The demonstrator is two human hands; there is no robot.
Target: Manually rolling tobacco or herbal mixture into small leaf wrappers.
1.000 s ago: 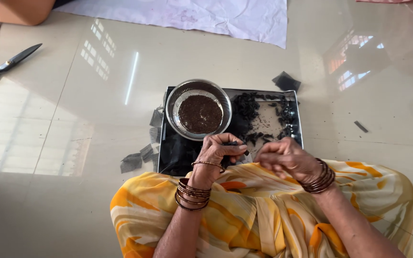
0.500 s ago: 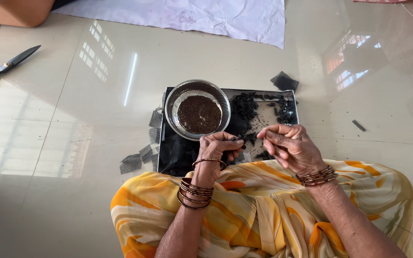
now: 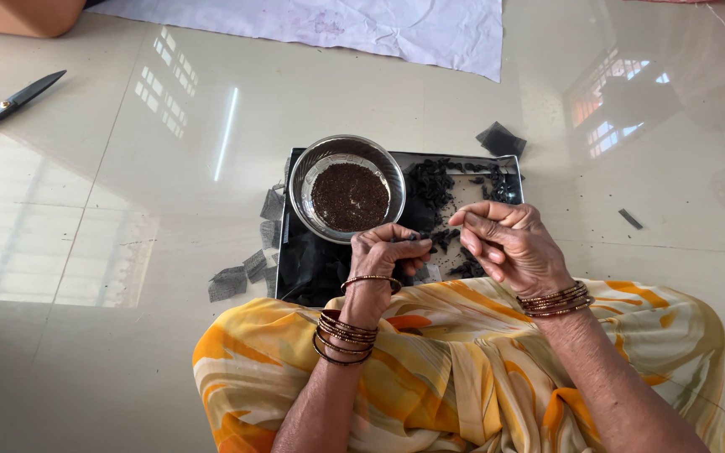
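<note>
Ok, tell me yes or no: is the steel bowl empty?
No, the steel bowl holds a layer of dark brown seeds, and it sits on the black tray just beyond the left hand.

Shiny steel bowl [image 3: 304,180] of grainy dark seeds [image 3: 349,196] on a dark metal tray [image 3: 316,268]. Glossy pale floor tiles [image 3: 127,168]. Matt black mesh squares [image 3: 228,283]. Soft patterned orange cloth [image 3: 430,369]. Polished metal bangles [image 3: 344,334].

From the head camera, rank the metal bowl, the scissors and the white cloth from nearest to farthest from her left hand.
Measured from the left hand:
1. Metal bowl, just beyond the fingers, on the dark tray.
2. White cloth, far ahead on the floor, at the top edge.
3. Scissors, far off at the left edge.
</note>
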